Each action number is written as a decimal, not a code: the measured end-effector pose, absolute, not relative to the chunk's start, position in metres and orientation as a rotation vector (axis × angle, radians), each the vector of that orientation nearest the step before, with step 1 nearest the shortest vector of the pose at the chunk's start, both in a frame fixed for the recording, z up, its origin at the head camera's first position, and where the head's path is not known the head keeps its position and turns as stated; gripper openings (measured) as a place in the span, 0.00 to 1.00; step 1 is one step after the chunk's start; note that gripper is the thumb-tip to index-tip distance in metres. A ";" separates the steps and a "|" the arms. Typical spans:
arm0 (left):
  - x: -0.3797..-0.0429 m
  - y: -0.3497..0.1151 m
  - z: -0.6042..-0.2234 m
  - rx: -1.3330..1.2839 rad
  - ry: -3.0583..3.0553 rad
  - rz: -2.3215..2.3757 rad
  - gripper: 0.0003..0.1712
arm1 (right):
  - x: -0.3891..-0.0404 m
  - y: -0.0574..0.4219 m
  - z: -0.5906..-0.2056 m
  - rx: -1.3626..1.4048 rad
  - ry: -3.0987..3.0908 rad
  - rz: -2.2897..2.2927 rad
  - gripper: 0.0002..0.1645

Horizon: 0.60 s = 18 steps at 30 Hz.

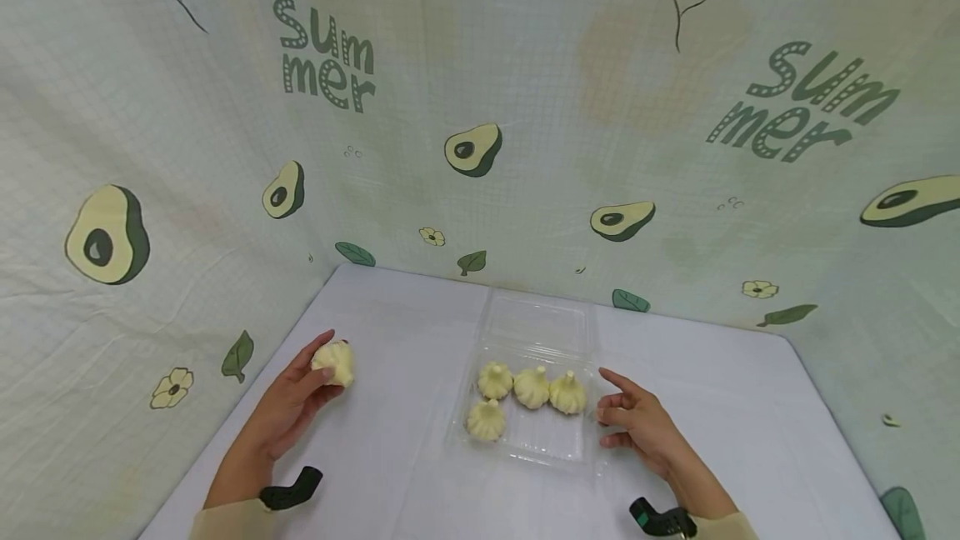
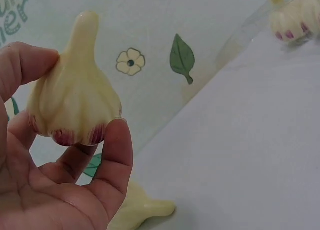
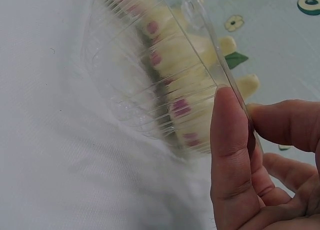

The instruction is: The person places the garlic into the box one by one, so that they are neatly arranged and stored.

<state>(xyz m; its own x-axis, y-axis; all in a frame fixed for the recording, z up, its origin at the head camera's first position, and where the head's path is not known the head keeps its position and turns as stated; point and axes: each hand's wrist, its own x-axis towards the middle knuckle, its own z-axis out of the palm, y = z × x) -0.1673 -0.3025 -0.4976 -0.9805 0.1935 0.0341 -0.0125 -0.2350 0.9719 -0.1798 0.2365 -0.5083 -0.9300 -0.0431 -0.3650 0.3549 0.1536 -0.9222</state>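
On the left, my left hand (image 1: 281,407) grips a pale yellow garlic bulb (image 2: 75,94) between thumb and fingertips. Purple streaks mark the bulb's base, and its stem points up in the left wrist view. Below that hand, a second garlic bulb (image 2: 137,210) lies on the white surface, partly hidden by the fingers. A clear plastic container (image 1: 540,448) holds several garlic bulbs (image 1: 532,387): a row along its back and one at front left. At its right side my right hand (image 1: 641,423) pinches the rim (image 3: 235,87) between thumb and finger.
The container's clear lid (image 1: 536,323) is folded back toward the rear cloth. A white tabletop (image 1: 390,440) spreads around the container. Printed cloth (image 1: 540,107) with avocados and leaves rises along the back and both sides.
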 end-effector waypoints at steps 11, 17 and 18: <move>-0.175 -0.280 -0.492 -0.061 1.922 2.318 0.26 | -0.180 0.237 -0.507 0.295 2.118 -1.849 0.49; -0.178 -0.272 -0.489 -0.015 1.972 2.242 0.40 | -0.180 0.237 -0.508 0.295 2.116 -1.853 0.48; -0.178 -0.271 -0.489 0.005 1.984 2.222 0.42 | -0.180 0.237 -0.508 0.296 2.116 -1.853 0.49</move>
<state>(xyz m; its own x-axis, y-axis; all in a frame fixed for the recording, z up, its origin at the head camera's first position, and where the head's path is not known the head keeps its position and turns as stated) -0.1780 -0.2713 -0.4886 -0.9868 0.1228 -0.1056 -0.1187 -0.1052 0.9873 -0.1797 0.2368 -0.5077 -0.9298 -0.0491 -0.3647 0.3550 0.1411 -0.9241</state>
